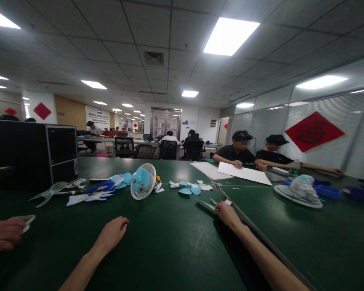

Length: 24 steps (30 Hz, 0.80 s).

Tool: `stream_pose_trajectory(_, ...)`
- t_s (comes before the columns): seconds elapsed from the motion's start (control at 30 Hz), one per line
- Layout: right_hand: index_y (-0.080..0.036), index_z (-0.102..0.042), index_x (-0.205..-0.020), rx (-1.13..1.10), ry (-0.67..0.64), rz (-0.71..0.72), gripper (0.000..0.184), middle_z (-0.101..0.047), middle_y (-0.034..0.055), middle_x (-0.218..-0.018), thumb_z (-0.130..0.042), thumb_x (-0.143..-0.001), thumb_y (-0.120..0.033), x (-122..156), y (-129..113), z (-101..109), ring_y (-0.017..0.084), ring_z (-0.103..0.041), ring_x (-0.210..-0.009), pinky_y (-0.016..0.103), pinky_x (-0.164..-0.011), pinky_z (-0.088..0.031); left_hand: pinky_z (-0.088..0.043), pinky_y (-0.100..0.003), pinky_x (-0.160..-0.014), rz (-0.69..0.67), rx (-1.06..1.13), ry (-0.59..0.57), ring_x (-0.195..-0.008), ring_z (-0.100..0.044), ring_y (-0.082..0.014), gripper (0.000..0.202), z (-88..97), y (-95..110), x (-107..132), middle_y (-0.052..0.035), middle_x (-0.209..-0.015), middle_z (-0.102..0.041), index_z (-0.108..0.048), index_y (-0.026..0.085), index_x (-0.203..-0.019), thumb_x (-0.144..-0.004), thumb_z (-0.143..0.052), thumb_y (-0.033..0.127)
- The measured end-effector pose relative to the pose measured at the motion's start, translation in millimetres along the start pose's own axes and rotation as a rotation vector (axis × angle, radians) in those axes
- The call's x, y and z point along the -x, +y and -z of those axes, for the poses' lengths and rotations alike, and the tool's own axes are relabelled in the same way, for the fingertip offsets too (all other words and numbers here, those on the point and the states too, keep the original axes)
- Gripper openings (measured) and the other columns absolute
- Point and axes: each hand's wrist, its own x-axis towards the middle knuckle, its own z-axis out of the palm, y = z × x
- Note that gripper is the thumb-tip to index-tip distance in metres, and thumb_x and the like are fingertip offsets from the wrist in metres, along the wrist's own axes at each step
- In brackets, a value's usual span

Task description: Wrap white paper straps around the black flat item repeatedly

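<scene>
Head view: the right hand [228, 215] is partly hiding a flat piece [206, 206]; whether it or the left hand [113, 233] is closing its fingers, I cannot tell.

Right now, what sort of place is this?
It looks like an open-plan office, perhaps partly used for hands-on work: black chairs stand in the background, while up front a green table holds a fan.

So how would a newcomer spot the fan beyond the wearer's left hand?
On the green table, look beyond the wearer's left hand. The fan is between gloves and a loose propeller. Unlike them, its blue blades show against a round white grille.
</scene>
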Motion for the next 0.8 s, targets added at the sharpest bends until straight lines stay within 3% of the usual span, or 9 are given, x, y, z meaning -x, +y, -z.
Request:
stream_pose_trajectory(0.1, -0.016, -0.071, -0.088, 0.004, -0.062, -0.017, 0.024, -0.07, 0.0086, -0.091, -0.053, -0.074, -0.008, 5.9, 3.8, 1.1, 0.02, -0.064, -0.088, 0.024, -0.074, -0.042, -0.048, -0.035, -0.089, -0.005, -0.008, 0.014, -0.104, -0.06, -0.0212, 0.038, -2.2, -2.8, -1.9, -0.0055, -0.113, -0.064, -0.062, 0.021, -0.11, -0.086, -0.036, 0.036)
stream_pose_trajectory(0.23, -0.016, -0.068, -0.099, 0.019, -0.057, -0.071, 0.025, -0.067, 0.011, -0.102, -0.051, -0.081, -0.02, 33.1, 17.3, 19.8, 0.022, -0.062, -0.096, 0.028, -0.081, -0.042, -0.047, -0.033, -0.088, -0.02, -0.039, 0.041, -0.101, -0.06, -0.0202, 0.036, -3.9, -1.5, -2.9, -0.0051, -0.109, -0.065, -0.063, 0.022, -0.107, -0.087, -0.036, 0.036)
stream_pose_trajectory(0.5, -0.017, -0.064, -0.089, 0.015, -0.059, -0.292, 0.033, -0.066, 0.0112, -0.089, -0.047, -0.083, -0.044, 111.5, 50.8, 40.6, 0.024, -0.063, -0.08, 0.032, -0.068, -0.045, -0.048, -0.033, -0.086, -0.025, -0.052, 0.038, -0.099, -0.061, -0.0202, 0.035, -2.6, 4.9, -1.2, -0.005, -0.108, -0.065, -0.063, 0.022, -0.105, -0.087, -0.036, 0.034)
stream_pose_trajectory(0.8, -0.022, -0.061, -0.074, -0.015, -0.054, -0.364, 0.017, -0.07, 0.0127, -0.083, -0.048, -0.078, -0.033, 132.8, 59.1, 39.7, 0.029, -0.066, -0.08, 0.035, -0.064, -0.046, -0.048, -0.033, -0.088, -0.025, -0.008, 0.03, -0.1, -0.06, -0.0198, 0.035, -1.4, 6.1, 1.1, -0.0044, -0.109, -0.064, -0.062, 0.022, -0.106, -0.087, -0.036, 0.037)
